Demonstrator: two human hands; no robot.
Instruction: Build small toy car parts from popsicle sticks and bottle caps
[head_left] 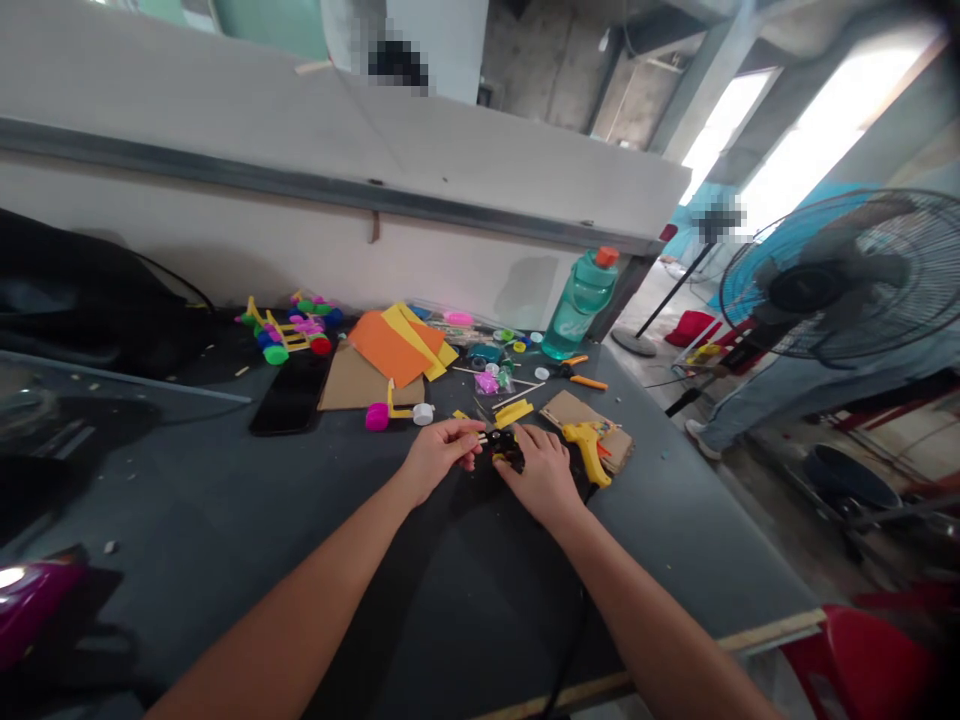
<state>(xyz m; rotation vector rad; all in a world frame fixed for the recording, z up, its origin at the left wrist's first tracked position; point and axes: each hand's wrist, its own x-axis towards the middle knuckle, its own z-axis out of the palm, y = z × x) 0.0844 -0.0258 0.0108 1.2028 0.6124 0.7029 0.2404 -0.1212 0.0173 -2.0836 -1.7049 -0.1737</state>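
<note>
Both my hands meet over the dark table (225,540), a little right of its middle. My left hand (439,455) pinches a thin stick that points right toward a small black part (508,446). My right hand (541,472) is closed around that black part, its fingers partly hiding it. A yellow glue gun (586,448) lies just right of my right hand on a piece of cardboard (577,412). Small yellow strips (514,412) lie just beyond the hands.
Orange and yellow foam sheets (397,345), a black phone (289,400), a colourful bottle-cap toy (289,330), loose caps, and a teal water bottle (579,305) sit further back. A standing fan (847,275) and a person's legs are at right. A red chair (870,660) is near the table's corner.
</note>
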